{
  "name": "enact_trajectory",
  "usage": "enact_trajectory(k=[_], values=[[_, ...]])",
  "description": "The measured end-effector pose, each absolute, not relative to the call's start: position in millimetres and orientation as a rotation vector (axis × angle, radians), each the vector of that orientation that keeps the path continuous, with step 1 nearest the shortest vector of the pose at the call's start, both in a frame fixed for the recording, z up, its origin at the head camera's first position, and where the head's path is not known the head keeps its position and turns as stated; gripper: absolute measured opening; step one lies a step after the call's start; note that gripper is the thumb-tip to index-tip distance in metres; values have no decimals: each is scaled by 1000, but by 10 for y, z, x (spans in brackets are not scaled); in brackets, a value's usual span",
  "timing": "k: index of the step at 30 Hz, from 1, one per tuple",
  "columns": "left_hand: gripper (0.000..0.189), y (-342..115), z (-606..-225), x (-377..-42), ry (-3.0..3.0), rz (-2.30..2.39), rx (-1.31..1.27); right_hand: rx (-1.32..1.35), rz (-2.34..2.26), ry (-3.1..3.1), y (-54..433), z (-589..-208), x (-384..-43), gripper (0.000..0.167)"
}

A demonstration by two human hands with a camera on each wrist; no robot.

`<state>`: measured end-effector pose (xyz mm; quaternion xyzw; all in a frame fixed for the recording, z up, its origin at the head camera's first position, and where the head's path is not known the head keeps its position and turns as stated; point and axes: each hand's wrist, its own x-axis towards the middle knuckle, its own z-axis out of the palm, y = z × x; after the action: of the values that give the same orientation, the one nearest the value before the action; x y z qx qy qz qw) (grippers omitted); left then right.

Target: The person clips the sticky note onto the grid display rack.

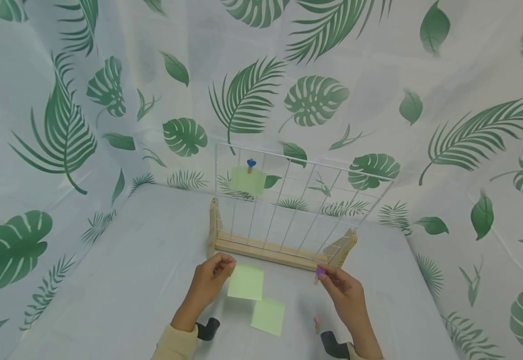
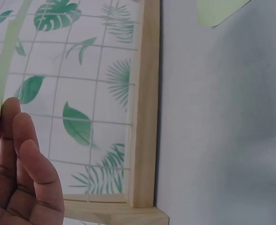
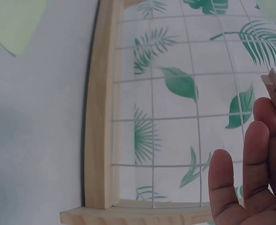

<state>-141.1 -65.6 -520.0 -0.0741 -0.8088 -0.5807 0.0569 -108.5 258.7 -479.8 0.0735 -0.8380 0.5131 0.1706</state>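
My left hand (image 1: pixel 211 277) pinches a pale green sticky note (image 1: pixel 245 281) by its upper left corner, above the table. In the left wrist view that note (image 2: pixel 5 61) appears nearly edge-on between thumb and forefinger. My right hand (image 1: pixel 346 292) pinches a small wooden clothespin with a purple top (image 1: pixel 320 270); its wooden end (image 3: pixel 272 86) shows in the right wrist view. Another green sticky note (image 1: pixel 268 317) lies on the table below the held one. A clothespin with a pink top (image 1: pixel 317 324) lies near my right wrist.
A white wire grid (image 1: pixel 288 200) stands in a wooden base (image 1: pixel 270 254) ahead of both hands. On its upper left, a blue heart-topped clothespin (image 1: pixel 250 164) holds a green note (image 1: pixel 247 181). Leaf-printed cloth (image 1: pixel 360 45) hangs behind and at the sides.
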Motion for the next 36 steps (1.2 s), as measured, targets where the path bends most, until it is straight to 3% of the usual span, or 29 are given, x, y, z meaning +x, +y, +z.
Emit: enact_trajectory(k=[36], values=[[4,-547,-4990,-1490,-2374,-1713,-313,261,1546,-2364,2576,-4534,-1150,16]])
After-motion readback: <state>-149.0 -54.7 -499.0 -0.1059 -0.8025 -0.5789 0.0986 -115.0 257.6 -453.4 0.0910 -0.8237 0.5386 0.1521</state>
